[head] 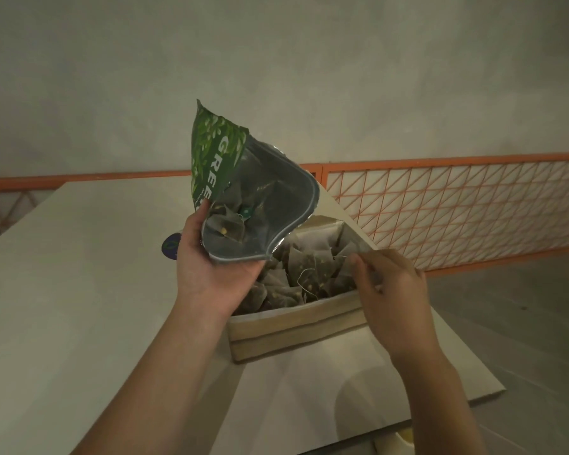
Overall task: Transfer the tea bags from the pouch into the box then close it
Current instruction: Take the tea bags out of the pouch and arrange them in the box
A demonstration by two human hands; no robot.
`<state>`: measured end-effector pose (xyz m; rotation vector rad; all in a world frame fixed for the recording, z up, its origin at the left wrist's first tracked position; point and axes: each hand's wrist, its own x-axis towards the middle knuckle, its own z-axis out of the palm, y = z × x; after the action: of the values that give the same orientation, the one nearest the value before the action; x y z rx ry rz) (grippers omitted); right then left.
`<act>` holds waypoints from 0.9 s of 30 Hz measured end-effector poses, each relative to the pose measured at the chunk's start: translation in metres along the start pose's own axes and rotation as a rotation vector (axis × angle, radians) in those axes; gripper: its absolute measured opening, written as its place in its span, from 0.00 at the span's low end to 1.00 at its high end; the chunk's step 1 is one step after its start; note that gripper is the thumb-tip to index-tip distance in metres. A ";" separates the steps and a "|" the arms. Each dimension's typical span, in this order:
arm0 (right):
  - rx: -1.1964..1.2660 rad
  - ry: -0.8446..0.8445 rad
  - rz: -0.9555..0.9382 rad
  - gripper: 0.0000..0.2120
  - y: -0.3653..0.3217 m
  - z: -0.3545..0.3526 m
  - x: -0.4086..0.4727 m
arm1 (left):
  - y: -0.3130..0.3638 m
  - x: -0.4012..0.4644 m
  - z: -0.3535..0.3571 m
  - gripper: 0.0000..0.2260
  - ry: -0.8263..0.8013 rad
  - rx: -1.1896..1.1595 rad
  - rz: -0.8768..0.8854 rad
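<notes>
Green on its printed face and silver inside, the pouch [243,192] is held up over the table [79,290] with its open mouth tipped toward the camera and down at the box [296,330]. The left hand [207,267] grips the pouch at the near edge of the mouth, thumb up along the printed side and fingers curled under the rim. A few tea bags [227,224] lie inside the pouch, just behind the opening, with a small green tag among them.

Below the pouch, the cardboard box stands open on the table near the right edge. It holds a heap of pyramid-shaped tea bags with loose strings [309,274]. The pouch's lower rim hangs over the left part of the box interior.

The right hand [388,290] is at the right wall of the box, its fingers bent and drawn together at the rim; whether it pinches the box flap or a string cannot be told.

An orange-framed mesh railing [457,205] runs behind the table. A dark round label [171,246] shows just left of the left hand.
</notes>
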<state>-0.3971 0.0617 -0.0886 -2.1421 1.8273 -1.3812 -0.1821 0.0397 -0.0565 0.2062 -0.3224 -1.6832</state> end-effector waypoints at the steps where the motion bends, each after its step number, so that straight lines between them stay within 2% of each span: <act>1: -0.014 -0.046 -0.012 0.10 -0.002 0.001 0.000 | 0.000 0.000 0.000 0.18 0.004 0.002 0.002; 4: -0.077 -0.148 -0.009 0.11 -0.009 0.002 0.000 | 0.001 0.000 0.001 0.18 0.008 0.004 -0.004; 6: -0.025 -0.064 -0.017 0.08 -0.019 0.002 0.000 | 0.002 0.000 0.001 0.18 0.006 0.015 -0.006; 9: 0.208 0.101 -0.079 0.06 -0.048 0.002 0.001 | 0.001 0.001 -0.001 0.19 0.003 0.025 0.001; 12: 0.305 0.117 -0.167 0.07 -0.083 0.006 0.004 | -0.003 0.000 0.001 0.23 -0.002 0.100 0.014; 14: 0.228 0.114 -0.236 0.07 -0.099 0.014 0.009 | -0.005 -0.001 0.003 0.21 -0.007 0.138 0.023; 16: 0.042 0.085 -0.256 0.08 -0.110 0.025 0.016 | -0.007 -0.003 0.004 0.20 -0.009 0.141 0.033; 18: -0.185 0.081 -0.222 0.11 -0.118 0.036 0.023 | -0.006 -0.005 0.006 0.20 -0.004 0.158 0.043; 20: -0.309 0.073 -0.180 0.16 -0.124 0.039 0.027 | -0.006 -0.006 0.006 0.20 -0.005 0.176 0.046; 23: -0.324 -0.024 -0.151 0.21 -0.128 0.044 0.026 | -0.005 -0.007 0.008 0.21 -0.013 0.182 0.055; 27: -0.239 0.038 -0.133 0.13 -0.127 0.047 0.021 | -0.003 -0.005 0.007 0.22 0.009 0.200 0.069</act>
<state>-0.2694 0.0616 -0.0387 -2.4068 1.9898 -1.2935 -0.1864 0.0454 -0.0512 0.3469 -0.4866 -1.5809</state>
